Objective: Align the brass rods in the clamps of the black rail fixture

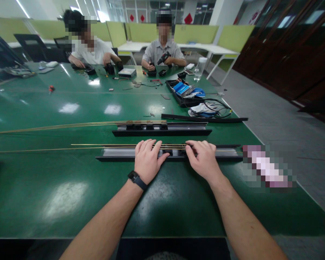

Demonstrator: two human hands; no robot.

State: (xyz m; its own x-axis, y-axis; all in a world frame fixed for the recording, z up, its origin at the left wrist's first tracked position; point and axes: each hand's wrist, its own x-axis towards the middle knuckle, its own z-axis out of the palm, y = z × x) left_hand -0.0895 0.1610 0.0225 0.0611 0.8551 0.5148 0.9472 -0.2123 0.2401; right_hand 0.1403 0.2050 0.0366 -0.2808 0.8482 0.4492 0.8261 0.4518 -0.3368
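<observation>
Two bare hands at work on one long black channel rail with a silvery inner floor (119,152), which lies crosswise on the glossy green table (70,209) beneath both grips.

Left grip (147,155): fingers laid over the rail's far side, thumb spread out to the right beside a small black block (168,152) in the channel. Whether it pinches or merely steadies, cannot tell from here.

Right grip (202,155): thumb and fingertips drawn close together by the ends of thin gold-coloured rods (105,144), at another small black block. Looks partly closed; contact hidden, so cannot tell whether a rod is caught.

The rods pass under the left grip and reach well beyond the rail on that side, one out of sight.

Beyond the grips, just past the rail: a second black channel rail (162,133), with its own bundle of gold-coloured rods (56,127). Farther off, a seated co-worker (162,54) holds a dark power drill (164,57).

Risks, my reading: that long overhang left of the grips could be knocked, levering the rod ends out of line. Pushing at an angle against a block might bend a rod, thin as they are. If the left grip bears too lightly, the rail could skate on the slick top. Neighbouring rods might also cross and snag.
</observation>
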